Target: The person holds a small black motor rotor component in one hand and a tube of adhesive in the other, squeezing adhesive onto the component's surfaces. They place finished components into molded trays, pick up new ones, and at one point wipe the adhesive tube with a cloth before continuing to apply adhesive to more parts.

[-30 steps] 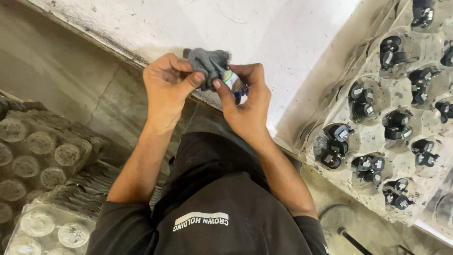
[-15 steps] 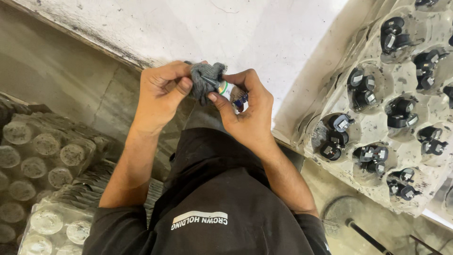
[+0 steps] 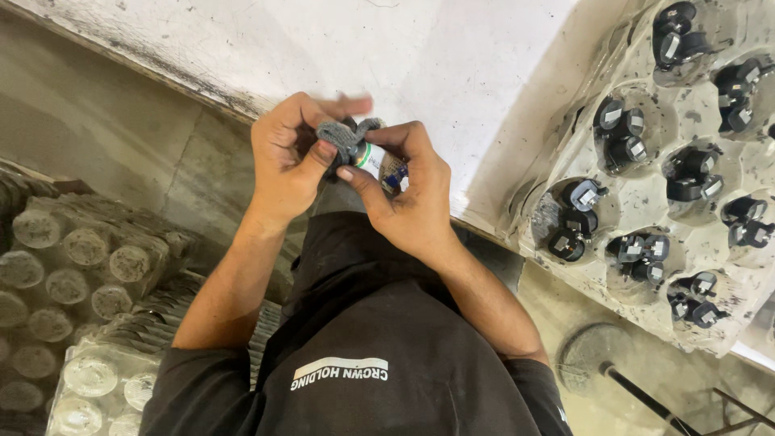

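My left hand (image 3: 286, 157) pinches a crumpled grey cloth (image 3: 343, 136) and presses it against the top of a small cylindrical part (image 3: 379, 165) with white, green and blue bands. My right hand (image 3: 408, 194) grips that part from below, with thumb and fingers wrapped around it. Both hands meet at the near edge of the white worktable (image 3: 404, 48), above my dark-shirted chest. Most of the part is hidden by fingers and cloth.
A clear plastic moulded tray (image 3: 767, 48) holding several small black parts with silver labels lies on the table at the right. Shrink-wrapped stacks of round metal pieces (image 3: 73, 266) sit low on the left. A round stool base (image 3: 593, 355) stands on the floor at lower right.
The cloth has bunched up smaller over the part's top as my left fingers worked it. Both hands stay together on the part; the view shifted slightly.
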